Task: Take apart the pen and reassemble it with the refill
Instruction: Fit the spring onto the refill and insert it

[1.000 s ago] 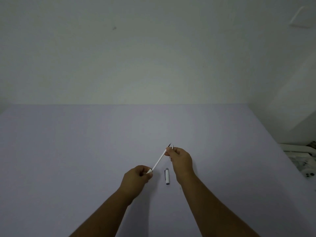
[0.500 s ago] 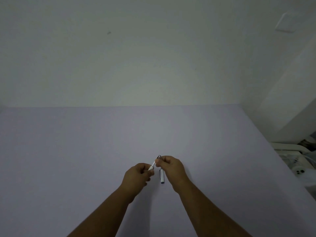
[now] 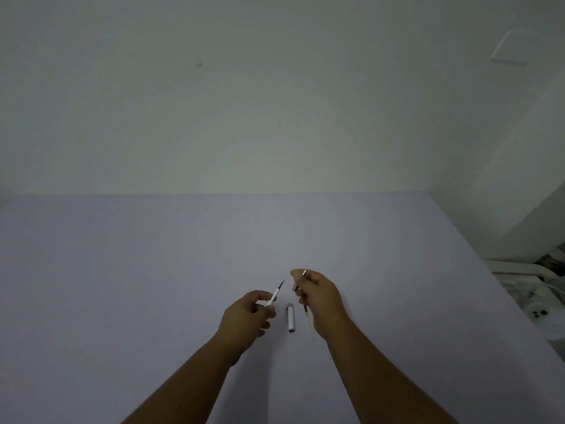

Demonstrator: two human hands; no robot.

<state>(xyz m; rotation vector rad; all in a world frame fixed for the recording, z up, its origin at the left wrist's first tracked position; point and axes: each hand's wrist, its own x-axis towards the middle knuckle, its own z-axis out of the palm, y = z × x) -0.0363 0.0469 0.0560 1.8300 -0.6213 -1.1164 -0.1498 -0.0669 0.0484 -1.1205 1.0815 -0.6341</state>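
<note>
My left hand pinches a short white pen barrel that points up and to the right, with a thin dark tip at its end. My right hand is a little to the right of it, apart from it. Its fingertips are closed on a small metal tip piece. A thin refill with a dark and yellow section hangs below the same hand. The white pen cap lies on the lilac table between my two hands, touching neither.
The table's right edge runs diagonally down the right side. Beyond it sit white objects with cables. A plain pale wall rises behind the table's far edge.
My hands were together at the pen half a second ago and have now pulled apart. The right hand has come away with the metal tip piece, and a refill now shows below it.
</note>
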